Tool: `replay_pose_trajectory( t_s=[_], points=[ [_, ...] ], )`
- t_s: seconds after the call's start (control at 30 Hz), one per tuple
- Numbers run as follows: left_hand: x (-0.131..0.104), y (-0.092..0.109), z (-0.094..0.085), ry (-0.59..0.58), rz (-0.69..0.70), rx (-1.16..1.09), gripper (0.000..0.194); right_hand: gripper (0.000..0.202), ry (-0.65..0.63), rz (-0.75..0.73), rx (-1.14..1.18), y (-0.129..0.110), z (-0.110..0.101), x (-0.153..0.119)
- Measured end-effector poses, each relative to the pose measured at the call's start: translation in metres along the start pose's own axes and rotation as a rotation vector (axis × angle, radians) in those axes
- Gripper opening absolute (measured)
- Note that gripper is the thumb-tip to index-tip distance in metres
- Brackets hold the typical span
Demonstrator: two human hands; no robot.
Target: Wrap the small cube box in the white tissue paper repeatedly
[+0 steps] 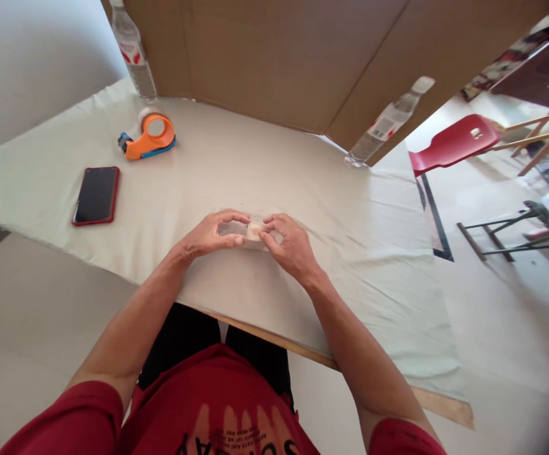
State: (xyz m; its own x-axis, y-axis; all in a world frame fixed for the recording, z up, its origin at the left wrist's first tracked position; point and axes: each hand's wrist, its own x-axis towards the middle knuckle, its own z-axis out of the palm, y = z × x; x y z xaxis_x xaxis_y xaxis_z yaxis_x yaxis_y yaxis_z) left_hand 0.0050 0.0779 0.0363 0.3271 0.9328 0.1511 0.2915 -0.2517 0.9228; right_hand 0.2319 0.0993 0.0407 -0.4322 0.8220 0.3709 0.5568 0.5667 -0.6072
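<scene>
Between my hands, near the front of the cloth-covered table, lies a small pale wooden-looking piece (254, 232). My right hand (288, 243) pinches its right end between thumb and fingertips. My left hand (217, 234) is at its left side, thumb and fingers apart in a curved shape, fingertips close to the piece. Around and beneath the hands there is a clear, see-through item whose outline is hard to make out.
An orange tape dispenser (157, 136) and a red-edged phone (97, 196) lie at the left. Water bottles stand at the back left (135, 57) and back right (388, 126), against a brown cardboard panel (274, 57). Beyond the table's right edge is a red chair (459, 144).
</scene>
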Motion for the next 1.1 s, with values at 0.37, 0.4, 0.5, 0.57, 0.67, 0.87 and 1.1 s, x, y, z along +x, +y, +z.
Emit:
replay_pose_trajectory(
  t_s=[0.37,0.4,0.5,0.57,0.67,0.87,1.1],
  points=[
    [0.008,-0.006,0.022,0.201,-0.089,0.061,0.019,0.016,0.004,0.303,0.353,0.010,0.007,0.005],
    [0.008,-0.006,0.022,0.206,-0.093,0.052,0.019,0.016,0.013,0.312,0.363,0.008,0.009,0.004],
    [0.008,-0.003,0.021,0.212,-0.103,0.024,0.019,0.016,0.039,0.306,0.357,0.003,0.012,-0.001],
    [0.007,-0.001,0.020,0.201,-0.111,0.016,0.018,0.017,0.049,0.285,0.347,-0.001,0.014,-0.005],
    [0.006,0.002,0.018,0.185,-0.122,0.018,0.014,0.019,0.044,0.260,0.347,-0.006,0.016,-0.009],
    [0.006,-0.001,0.018,0.162,-0.117,-0.023,0.016,0.019,0.045,0.263,0.381,-0.006,0.017,-0.012],
    [0.008,-0.003,0.020,0.172,-0.117,0.009,0.019,0.016,0.039,0.360,0.461,-0.006,0.018,-0.012]
  ],
)
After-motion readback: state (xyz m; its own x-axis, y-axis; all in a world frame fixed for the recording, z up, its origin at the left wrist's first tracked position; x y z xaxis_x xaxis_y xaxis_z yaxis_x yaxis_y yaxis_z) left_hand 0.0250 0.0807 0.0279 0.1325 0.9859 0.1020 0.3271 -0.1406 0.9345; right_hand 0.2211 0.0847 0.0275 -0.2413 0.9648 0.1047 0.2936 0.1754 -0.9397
